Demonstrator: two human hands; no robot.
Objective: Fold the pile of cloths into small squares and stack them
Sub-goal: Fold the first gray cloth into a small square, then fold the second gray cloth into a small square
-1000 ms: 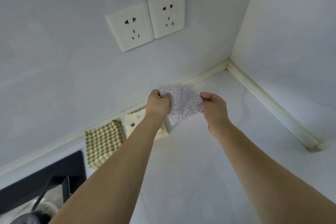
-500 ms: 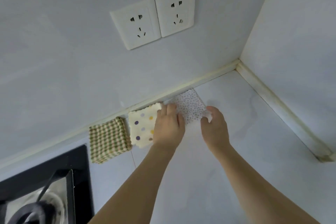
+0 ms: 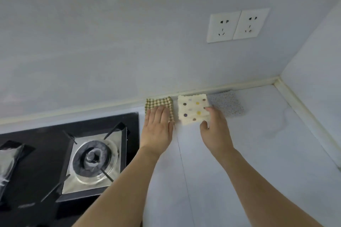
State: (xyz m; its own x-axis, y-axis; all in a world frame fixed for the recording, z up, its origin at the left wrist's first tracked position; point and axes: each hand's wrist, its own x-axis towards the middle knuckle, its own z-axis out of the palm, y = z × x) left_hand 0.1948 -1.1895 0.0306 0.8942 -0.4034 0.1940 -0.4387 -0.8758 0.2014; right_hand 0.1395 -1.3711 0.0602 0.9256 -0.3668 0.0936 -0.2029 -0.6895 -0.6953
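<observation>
3 folded cloths lay side by side along the wall on the bench. The left hand pressed flat on the checked cloth; the right hand pinched the polka-dot cloth, nearest the speckled cloth.

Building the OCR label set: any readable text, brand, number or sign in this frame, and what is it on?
None can be read.
Hob: a faint mark on its front edge, near the lower left, too small and blurred to read.
Wall sockets: only pin holes, no lettering visible.
Checked cloth, spotted cloth, speckled cloth: patterns only, no text or tags showing.
</observation>
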